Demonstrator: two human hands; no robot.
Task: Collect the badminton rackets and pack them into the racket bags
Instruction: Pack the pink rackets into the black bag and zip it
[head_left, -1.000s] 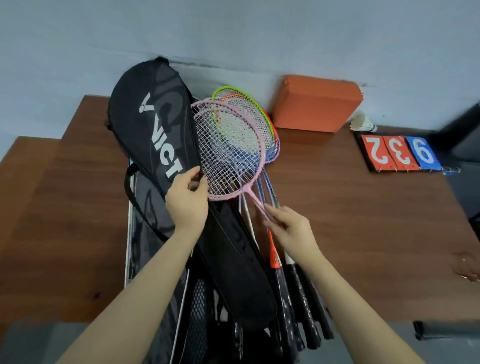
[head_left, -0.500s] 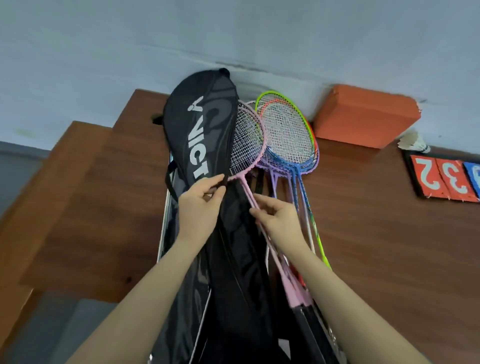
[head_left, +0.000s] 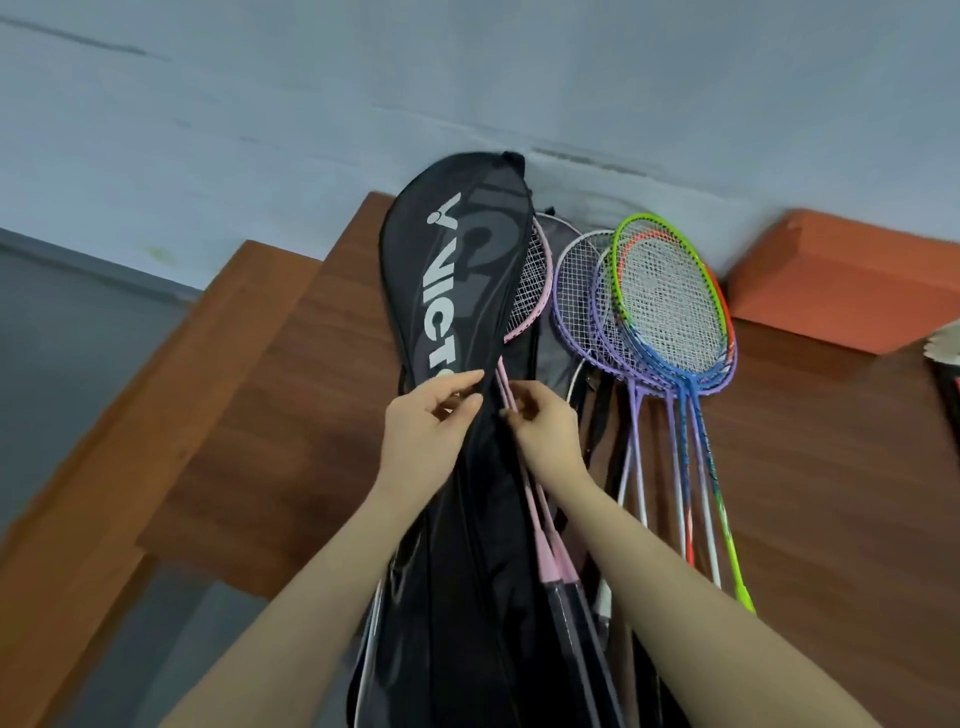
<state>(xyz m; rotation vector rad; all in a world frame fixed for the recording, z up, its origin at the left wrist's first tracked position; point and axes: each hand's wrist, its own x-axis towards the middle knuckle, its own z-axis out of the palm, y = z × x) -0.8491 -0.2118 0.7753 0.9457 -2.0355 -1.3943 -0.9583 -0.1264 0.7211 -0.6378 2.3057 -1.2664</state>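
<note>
Tucking pink rackets (head_left: 524, 291) into the black bag (head_left: 457, 322)

The left hand (head_left: 421, 441) grips the bag's open edge. The right hand (head_left: 545, 436) pinches the pink shafts just beside it. The rackets run long, heads far, handles near. White letters read "VICTO". More rackets (head_left: 660, 306) wait at right.

Brown wooden table (head_left: 291, 415), grey wall (head_left: 467, 78)

Black racket bag (head_left: 457, 291) with white lettering — pink racket (head_left: 535, 291), purple, blue and green rackets (head_left: 670, 296), orange block (head_left: 836, 280).
</note>
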